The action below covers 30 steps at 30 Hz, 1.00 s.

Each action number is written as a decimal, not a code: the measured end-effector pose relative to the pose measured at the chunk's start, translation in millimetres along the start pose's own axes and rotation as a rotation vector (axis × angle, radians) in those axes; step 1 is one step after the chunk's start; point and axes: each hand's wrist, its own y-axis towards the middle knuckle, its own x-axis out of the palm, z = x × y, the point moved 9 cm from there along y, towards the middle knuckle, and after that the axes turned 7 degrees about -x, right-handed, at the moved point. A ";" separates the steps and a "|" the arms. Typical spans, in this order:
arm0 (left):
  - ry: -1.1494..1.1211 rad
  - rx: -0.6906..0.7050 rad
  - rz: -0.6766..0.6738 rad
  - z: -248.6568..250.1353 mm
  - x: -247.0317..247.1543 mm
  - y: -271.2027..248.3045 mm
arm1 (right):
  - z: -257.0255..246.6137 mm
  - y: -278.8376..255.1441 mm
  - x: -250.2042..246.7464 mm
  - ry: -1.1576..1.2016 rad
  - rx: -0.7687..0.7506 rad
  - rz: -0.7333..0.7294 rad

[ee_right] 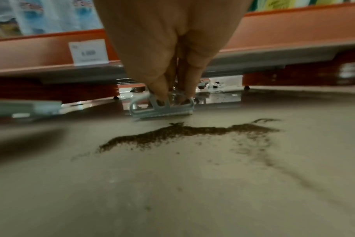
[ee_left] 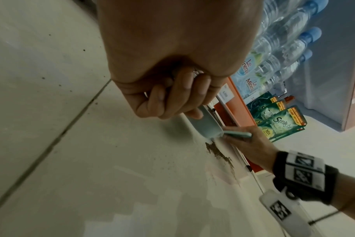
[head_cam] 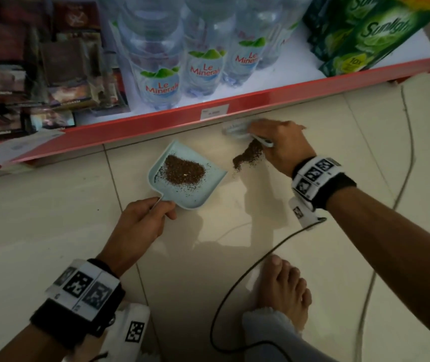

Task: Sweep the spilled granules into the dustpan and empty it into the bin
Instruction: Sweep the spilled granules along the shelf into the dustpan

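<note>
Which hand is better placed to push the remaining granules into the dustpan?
The right hand: it already holds the brush just behind the loose granules. The left hand grips the dustpan handle, keeping its open edge facing them.

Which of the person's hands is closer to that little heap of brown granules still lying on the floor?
Right. The right hand, holding the brush, sits right beside the loose pile. The left hand grips the dustpan handle, farther off across the pan.

Brush blurred, bristles hidden
</note>
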 end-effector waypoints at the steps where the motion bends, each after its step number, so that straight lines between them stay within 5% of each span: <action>1: -0.002 0.002 0.005 1.2 -0.1 -0.1 | 1.7 -7.4 -3.4 0.000 -0.019 -0.005; 7: 0.004 0.011 -0.027 1.8 10.9 -3.8 | 32.1 -21.2 -46.0 -0.024 0.038 0.296; 13: 0.051 0.047 -0.054 11.2 17.8 -1.4 | 40.8 -19.2 -24.2 -0.060 0.025 0.039; 19: 0.055 0.040 -0.057 9.0 23.9 2.2 | 44.8 -13.9 -47.2 -0.074 0.021 0.246; 25: 0.066 0.050 -0.068 12.9 26.2 4.7 | 54.9 -26.3 -35.4 -0.057 0.024 0.038; 30: 0.083 0.031 -0.064 12.9 29.1 4.0 | 59.6 -20.3 -61.3 -0.038 0.017 0.265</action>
